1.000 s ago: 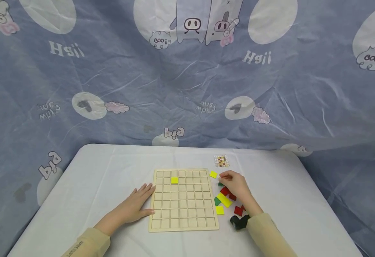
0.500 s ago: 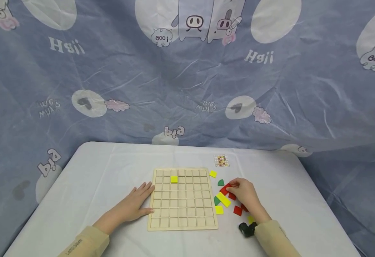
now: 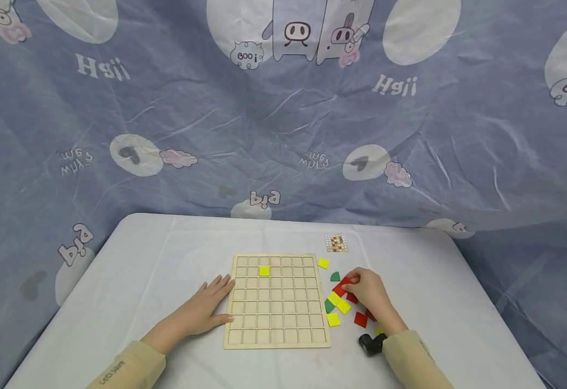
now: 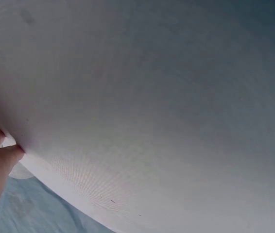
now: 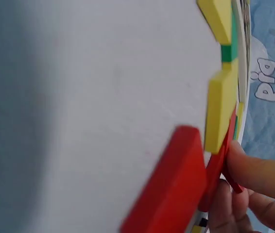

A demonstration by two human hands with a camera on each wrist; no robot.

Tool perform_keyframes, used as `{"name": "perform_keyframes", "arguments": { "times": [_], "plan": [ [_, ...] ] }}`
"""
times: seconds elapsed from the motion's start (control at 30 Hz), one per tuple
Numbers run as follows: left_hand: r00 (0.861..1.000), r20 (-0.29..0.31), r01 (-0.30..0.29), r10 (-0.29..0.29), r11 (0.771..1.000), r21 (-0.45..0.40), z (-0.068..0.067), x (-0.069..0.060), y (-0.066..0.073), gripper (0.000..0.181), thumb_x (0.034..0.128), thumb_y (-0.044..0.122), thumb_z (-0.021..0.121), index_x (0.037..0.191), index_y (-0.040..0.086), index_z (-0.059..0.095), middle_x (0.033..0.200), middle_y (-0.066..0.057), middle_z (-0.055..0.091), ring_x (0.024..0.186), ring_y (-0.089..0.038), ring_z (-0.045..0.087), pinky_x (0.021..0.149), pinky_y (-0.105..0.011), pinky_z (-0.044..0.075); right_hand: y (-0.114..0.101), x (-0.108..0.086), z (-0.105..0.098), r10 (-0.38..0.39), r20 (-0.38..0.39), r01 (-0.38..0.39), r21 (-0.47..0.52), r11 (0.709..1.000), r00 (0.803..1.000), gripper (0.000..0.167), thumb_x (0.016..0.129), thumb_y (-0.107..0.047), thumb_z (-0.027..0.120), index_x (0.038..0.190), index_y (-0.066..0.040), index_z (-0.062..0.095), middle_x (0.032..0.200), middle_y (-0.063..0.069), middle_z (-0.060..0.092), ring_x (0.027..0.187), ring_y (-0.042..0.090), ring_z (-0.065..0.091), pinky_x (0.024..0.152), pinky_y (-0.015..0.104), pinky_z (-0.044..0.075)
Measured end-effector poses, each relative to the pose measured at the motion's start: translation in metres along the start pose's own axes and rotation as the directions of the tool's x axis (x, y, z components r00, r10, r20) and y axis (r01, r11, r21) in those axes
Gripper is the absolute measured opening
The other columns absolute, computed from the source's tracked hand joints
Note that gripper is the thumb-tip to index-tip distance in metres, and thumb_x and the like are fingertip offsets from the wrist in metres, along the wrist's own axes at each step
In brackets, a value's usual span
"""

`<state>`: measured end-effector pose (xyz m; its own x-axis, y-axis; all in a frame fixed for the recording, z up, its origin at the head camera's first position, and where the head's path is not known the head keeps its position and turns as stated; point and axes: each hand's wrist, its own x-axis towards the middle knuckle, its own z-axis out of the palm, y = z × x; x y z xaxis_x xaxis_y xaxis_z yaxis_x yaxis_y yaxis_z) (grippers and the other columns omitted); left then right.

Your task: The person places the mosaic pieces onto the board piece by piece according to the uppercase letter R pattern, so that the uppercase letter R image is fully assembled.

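A pale wooden grid board [image 3: 276,322] lies on the white table, with one yellow square tile [image 3: 264,271] in a cell of its second row. My left hand [image 3: 201,308] rests flat with spread fingers, its fingertips and thumb touching the board's left edge. Right of the board, my right hand [image 3: 372,292] pinches a red tile [image 5: 232,179] between thumb and fingers, at the red pieces in the loose pile. Beside it lie a green quarter-round piece [image 3: 335,276], two yellow squares [image 3: 334,299] and another red tile [image 3: 352,298], partly hidden by the hand.
A small printed pattern card [image 3: 336,243] lies behind the pile, near a lone yellow tile [image 3: 323,263]. Nearer me are a yellow tile [image 3: 333,320], a red tile [image 3: 360,320] and a glossy black object [image 3: 371,344] by the right sleeve. A patterned blue cloth [image 3: 283,119] hangs behind.
My right hand has moved nearer and rightward from beside the green piece to the red pieces. Two yellow tiles have slid slightly apart. My left hand has stayed on the board's edge.
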<state>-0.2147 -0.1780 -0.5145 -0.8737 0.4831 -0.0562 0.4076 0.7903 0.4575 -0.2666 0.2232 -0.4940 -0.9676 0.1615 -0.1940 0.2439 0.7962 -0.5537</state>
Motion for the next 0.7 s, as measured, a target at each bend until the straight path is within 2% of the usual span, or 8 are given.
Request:
{"name": "perform_keyframes", "arguments": {
  "times": [0.2,0.47,0.7],
  "plan": [
    [1.000,0.006,0.014,-0.014,1.000,-0.001,0.000,0.001,0.001,0.083,0.0907,0.046,0.066,0.153,0.002,0.032,0.161,-0.020,0.026,0.150,-0.041,0.020,0.118,-0.064,0.019,-0.007,-0.004,0.002,-0.057,-0.043,0.057,0.015,0.998,0.997,0.020,0.084,-0.009,0.077,0.102,-0.004,0.070,0.090,0.008,0.066,0.077,0.020,0.054,0.068,0.026,0.050],
    [1.000,0.003,0.014,-0.014,1.000,-0.028,-0.005,0.000,0.006,0.084,0.0903,0.044,0.067,0.152,0.000,0.031,0.161,-0.022,0.025,0.149,-0.043,0.019,0.118,-0.066,0.016,-0.029,-0.008,0.005,-0.172,-0.107,0.179,0.062,0.982,0.979,0.017,0.082,-0.013,0.079,0.096,-0.007,0.070,0.086,0.005,0.070,0.066,0.014,0.058,0.060,0.024,0.048],
    [1.000,0.005,0.022,-0.022,0.999,-0.035,-0.004,-0.001,0.007,0.083,0.0908,0.044,0.066,0.153,0.001,0.031,0.161,-0.021,0.025,0.150,-0.042,0.019,0.118,-0.065,0.016,-0.057,-0.004,0.026,-0.235,-0.078,0.245,0.189,0.951,0.969,0.022,0.079,-0.014,0.083,0.095,-0.010,0.068,0.085,0.002,0.066,0.074,0.013,0.061,0.066,0.026,0.052]
  ]
}}
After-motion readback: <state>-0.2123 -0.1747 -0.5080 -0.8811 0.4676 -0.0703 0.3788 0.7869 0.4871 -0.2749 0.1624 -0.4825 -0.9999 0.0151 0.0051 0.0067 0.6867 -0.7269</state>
